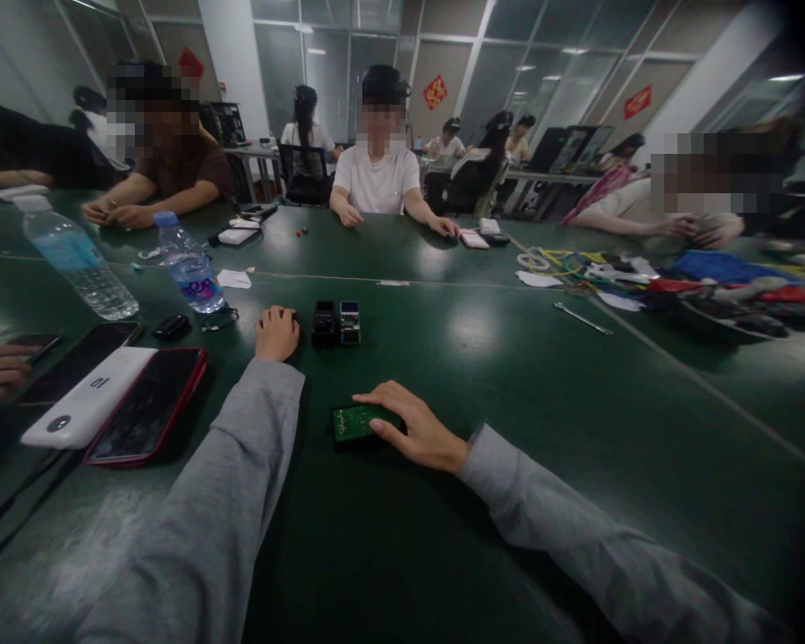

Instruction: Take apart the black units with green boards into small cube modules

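Note:
A green circuit board (355, 424) in a shallow black casing lies on the table in front of me. My right hand (412, 425) grips its right side, thumb on the board's face and index finger along the far edge. Farther off to the left, my left hand (278, 334) rests on the table with fingers curled; whatever they may hold is hidden. Just right of that hand sit a black boxy device (324, 324) and, beside it, a small module with a screen and an exposed circuit board (350, 322).
Left of my arm lie a red-cased phone (148, 407), a white power bank (87, 398) and a dark phone (84, 358). Two water bottles (84, 259) stand behind them. A wrench (582, 318) and tangled cables (644, 273) lie to the right. Several people sit around the table.

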The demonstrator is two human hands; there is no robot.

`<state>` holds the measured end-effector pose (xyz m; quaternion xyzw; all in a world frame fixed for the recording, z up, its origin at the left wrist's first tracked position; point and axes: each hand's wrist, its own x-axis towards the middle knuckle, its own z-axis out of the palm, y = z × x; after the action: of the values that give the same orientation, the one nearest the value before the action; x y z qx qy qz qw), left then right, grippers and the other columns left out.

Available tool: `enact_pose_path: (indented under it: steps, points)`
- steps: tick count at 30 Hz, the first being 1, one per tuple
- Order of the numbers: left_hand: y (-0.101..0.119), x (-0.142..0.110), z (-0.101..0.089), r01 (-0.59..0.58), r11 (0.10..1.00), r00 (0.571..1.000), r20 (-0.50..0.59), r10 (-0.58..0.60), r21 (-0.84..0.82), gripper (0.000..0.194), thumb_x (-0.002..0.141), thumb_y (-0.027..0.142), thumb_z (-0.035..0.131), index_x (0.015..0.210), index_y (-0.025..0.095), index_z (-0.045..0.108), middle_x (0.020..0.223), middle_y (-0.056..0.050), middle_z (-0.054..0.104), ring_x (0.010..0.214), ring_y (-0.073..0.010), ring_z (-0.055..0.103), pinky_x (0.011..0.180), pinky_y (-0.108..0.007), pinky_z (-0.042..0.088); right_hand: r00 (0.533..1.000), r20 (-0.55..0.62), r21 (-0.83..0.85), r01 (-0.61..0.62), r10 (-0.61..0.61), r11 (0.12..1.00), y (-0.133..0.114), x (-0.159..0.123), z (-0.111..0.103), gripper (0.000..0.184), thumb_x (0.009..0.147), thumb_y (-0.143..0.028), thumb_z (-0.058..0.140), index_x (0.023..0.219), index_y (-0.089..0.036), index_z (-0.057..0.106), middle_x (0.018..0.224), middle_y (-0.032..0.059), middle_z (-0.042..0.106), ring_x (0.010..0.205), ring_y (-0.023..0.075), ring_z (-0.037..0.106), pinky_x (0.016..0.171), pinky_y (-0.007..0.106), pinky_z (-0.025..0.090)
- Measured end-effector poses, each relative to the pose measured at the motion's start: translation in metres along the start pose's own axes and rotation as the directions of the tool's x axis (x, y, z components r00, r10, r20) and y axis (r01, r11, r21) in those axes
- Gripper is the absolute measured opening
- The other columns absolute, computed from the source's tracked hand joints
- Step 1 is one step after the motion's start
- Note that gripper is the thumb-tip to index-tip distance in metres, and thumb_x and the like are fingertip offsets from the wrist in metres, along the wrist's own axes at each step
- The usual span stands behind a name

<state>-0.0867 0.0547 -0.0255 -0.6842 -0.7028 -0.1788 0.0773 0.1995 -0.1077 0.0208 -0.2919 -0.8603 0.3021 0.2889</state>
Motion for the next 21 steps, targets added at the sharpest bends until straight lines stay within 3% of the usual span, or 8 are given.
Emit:
enact_pose_path:
  steps: [4,8,10,13,16,18,21]
  points:
    - [0.001,0.0,-0.002,0.007,1.0,1.0,0.013,-0.007,0.003,0.04,0.093,0.028,0.036,0.127,0.019,0.056,0.132,-0.016,0.05,0.121,-0.0329,0.044,0.097,-0.049,0.038,0.982,-0.188,0.088,-0.017,0.034,0.996,0.008,0.0,-0.009,0.034,0.104,-0.042,0.037,0.124,-0.023,0.057,0.113,0.0069,0.059,0.106,0.0212,0.055,0.092,0.04,0.047]
    - [0.002,-0.001,-0.004,0.016,1.0,0.999,0.03,-0.016,0.004,0.04,0.093,0.028,0.036,0.128,0.02,0.055,0.132,-0.016,0.05,0.122,-0.033,0.043,0.097,-0.049,0.038,0.877,-0.48,-0.142,-0.051,-0.024,0.988,0.036,0.014,-0.026,0.028,0.102,-0.038,0.041,0.116,-0.021,0.059,0.11,0.008,0.059,0.105,0.0234,0.055,0.093,0.042,0.046]
    - [0.003,-0.001,-0.004,0.018,1.0,0.999,0.029,-0.018,0.005,0.04,0.093,0.028,0.036,0.128,0.02,0.055,0.132,-0.015,0.05,0.122,-0.0329,0.043,0.098,-0.049,0.038,0.85,-0.519,-0.277,-0.064,-0.093,0.959,0.05,0.029,-0.027,0.028,0.101,-0.037,0.044,0.118,-0.021,0.057,0.113,0.0092,0.058,0.109,0.0247,0.054,0.096,0.044,0.044]
    - [0.003,-0.001,-0.005,0.015,1.0,1.0,0.021,-0.015,0.007,0.04,0.094,0.029,0.036,0.128,0.02,0.055,0.132,-0.015,0.05,0.122,-0.0326,0.044,0.098,-0.048,0.038,0.892,-0.43,-0.414,-0.059,-0.138,0.908,0.061,0.057,-0.017,0.033,0.1,-0.035,0.043,0.129,-0.02,0.052,0.125,0.0103,0.054,0.119,0.0254,0.049,0.101,0.044,0.041]
    - [0.003,-0.002,-0.006,0.013,1.0,1.0,0.02,-0.013,0.006,0.04,0.094,0.029,0.035,0.128,0.02,0.054,0.132,-0.015,0.05,0.121,-0.0322,0.044,0.098,-0.048,0.038,0.964,-0.229,-0.52,-0.002,-0.138,0.854,0.065,0.078,0.0,0.046,0.1,-0.037,0.045,0.142,-0.02,0.04,0.145,0.0097,0.042,0.133,0.026,0.037,0.108,0.045,0.036]
    - [0.003,-0.002,-0.007,0.014,1.0,1.0,0.026,-0.014,0.003,0.041,0.094,0.029,0.034,0.128,0.02,0.054,0.132,-0.015,0.05,0.121,-0.032,0.044,0.098,-0.049,0.038,0.983,-0.129,-0.564,0.032,-0.127,0.825,0.067,0.084,0.006,0.054,0.099,-0.039,0.047,0.147,-0.02,0.033,0.152,0.0094,0.033,0.139,0.0265,0.028,0.112,0.046,0.031]
    - [0.003,-0.002,-0.008,0.013,1.0,0.999,0.035,-0.013,0.003,0.041,0.094,0.029,0.034,0.129,0.02,0.054,0.132,-0.015,0.05,0.121,-0.0323,0.044,0.098,-0.049,0.038,0.989,-0.118,-0.576,0.005,-0.089,0.817,0.07,0.084,0.007,0.051,0.099,-0.038,0.048,0.145,-0.019,0.035,0.15,0.0104,0.036,0.139,0.0278,0.026,0.111,0.048,0.032]
